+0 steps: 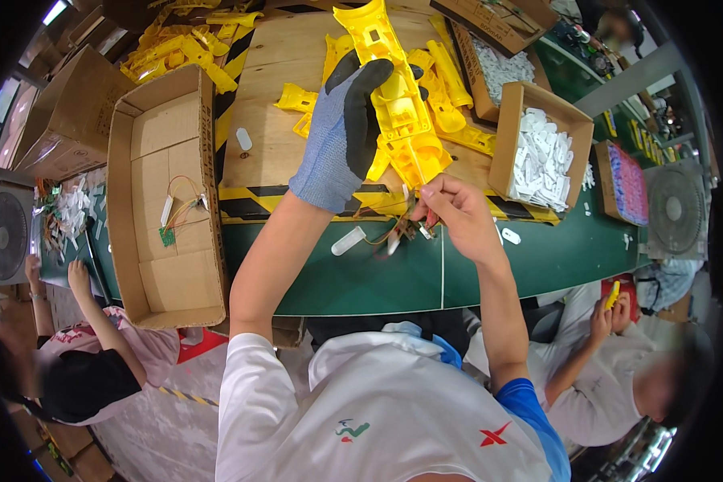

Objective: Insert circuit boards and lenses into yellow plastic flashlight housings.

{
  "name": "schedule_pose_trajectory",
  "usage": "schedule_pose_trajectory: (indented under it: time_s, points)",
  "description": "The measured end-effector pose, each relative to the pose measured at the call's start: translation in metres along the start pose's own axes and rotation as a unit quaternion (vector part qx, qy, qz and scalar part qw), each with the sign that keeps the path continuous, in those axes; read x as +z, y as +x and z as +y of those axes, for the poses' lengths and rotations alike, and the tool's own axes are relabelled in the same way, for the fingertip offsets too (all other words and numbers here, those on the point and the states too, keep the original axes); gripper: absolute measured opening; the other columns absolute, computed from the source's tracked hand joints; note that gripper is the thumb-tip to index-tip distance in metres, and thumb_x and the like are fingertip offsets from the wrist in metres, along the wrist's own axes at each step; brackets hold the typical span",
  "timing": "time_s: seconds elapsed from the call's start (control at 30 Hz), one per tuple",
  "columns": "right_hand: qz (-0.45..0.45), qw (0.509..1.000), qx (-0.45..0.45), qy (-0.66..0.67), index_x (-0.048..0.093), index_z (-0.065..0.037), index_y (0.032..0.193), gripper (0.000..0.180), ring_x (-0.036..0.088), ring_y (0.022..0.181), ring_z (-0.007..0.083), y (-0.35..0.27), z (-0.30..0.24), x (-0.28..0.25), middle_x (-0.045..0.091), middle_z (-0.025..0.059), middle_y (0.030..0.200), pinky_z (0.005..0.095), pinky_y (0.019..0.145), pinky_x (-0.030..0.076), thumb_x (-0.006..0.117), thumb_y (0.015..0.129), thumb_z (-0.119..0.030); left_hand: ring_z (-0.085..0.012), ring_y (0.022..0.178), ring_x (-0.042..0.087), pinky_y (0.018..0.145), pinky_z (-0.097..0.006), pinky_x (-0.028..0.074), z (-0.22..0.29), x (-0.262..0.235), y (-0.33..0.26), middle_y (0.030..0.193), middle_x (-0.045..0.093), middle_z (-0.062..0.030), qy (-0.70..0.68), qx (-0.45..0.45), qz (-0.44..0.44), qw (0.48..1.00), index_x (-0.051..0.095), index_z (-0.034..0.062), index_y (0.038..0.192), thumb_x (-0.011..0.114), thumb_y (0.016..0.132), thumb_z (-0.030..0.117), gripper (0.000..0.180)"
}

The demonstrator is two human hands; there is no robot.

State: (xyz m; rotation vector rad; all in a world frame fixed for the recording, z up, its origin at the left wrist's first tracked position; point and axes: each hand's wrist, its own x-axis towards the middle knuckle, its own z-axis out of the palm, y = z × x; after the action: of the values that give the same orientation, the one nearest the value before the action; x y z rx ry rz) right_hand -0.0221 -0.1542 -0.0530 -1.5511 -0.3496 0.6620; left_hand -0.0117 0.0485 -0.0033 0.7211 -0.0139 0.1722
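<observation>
My left hand (339,140), in a blue-grey glove with dark palm and fingers, is closed around a long yellow plastic housing (406,120). The housing is held up at a slant, its hollow inside with ribs and posts facing me. At its lower end my bare right hand (462,213) pinches a bunch of thin wires (402,230) with red and brown strands. Small parts dangle from these wires just above the table edge; the fingers partly hide them. Beside them on the green surface lies a white rounded plastic piece (349,241).
More yellow housings (450,76) lie on the wooden board (261,96), with a heap (189,56) at far left. A cardboard tray (120,201) holds a wired green circuit board (167,236). At right stands a box (502,165) of white pieces. Co-workers sit on both sides.
</observation>
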Motion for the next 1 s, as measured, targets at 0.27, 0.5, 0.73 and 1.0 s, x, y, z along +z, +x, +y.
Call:
schedule_pose_trajectory:
  time_s: [0.27, 0.5, 0.73, 1.0]
  points:
    - [-0.013, 0.998, -0.067, 0.008, 0.062, -0.002, 0.09, 0.018, 0.047, 0.062, 0.0032, 0.0, -0.021, -0.015, 0.055, -0.0023, 0.068, 0.0198, 0.057, 0.035, 0.058, 0.097, -0.018, -0.0296, 0.1, 0.066, 0.09, -0.041, 0.054, 0.001, -0.009, 0.002, 0.115, 0.063, -0.0179, 0.019, -0.004, -0.009, 1.0, 0.05, 0.0006, 0.123, 0.053, 0.094, 0.019, 0.035]
    - [0.042, 0.99, -0.076, 0.109, 0.059, -0.005, 0.095, 0.014, 0.044, 0.06, 0.0036, 0.002, -0.031, -0.034, 0.051, -0.0041, 0.067, 0.0196, 0.055, 0.034, 0.057, 0.097, -0.019, -0.0305, 0.096, 0.068, 0.087, -0.04, 0.055, 0.0, -0.01, 0.004, 0.11, 0.065, -0.0196, 0.02, -0.014, -0.036, 0.999, 0.051, 0.001, 0.123, 0.054, 0.093, 0.021, 0.035]
    - [-0.047, 0.919, -0.208, 0.333, 0.041, -0.012, 0.085, 0.019, 0.044, 0.077, 0.0145, -0.005, -0.052, -0.063, 0.044, -0.0001, 0.072, 0.03, 0.075, 0.036, 0.036, 0.101, -0.022, -0.0302, 0.085, 0.068, 0.079, -0.041, 0.056, -0.02, -0.001, 0.002, 0.102, 0.067, -0.0194, 0.058, -0.09, -0.027, 0.994, 0.056, 0.0016, 0.116, 0.059, 0.092, 0.027, 0.035]
    - [-0.062, 0.939, -0.283, 0.185, 0.043, -0.009, 0.076, 0.027, 0.054, 0.086, 0.02, -0.012, -0.066, -0.059, 0.059, 0.0142, 0.09, 0.0322, 0.08, 0.044, 0.047, 0.093, -0.029, -0.0374, 0.11, 0.061, 0.096, -0.049, 0.049, -0.055, 0.012, -0.021, 0.123, 0.059, -0.0235, 0.013, -0.171, -0.106, 0.979, 0.056, -0.0027, 0.121, 0.053, 0.094, 0.042, 0.052]
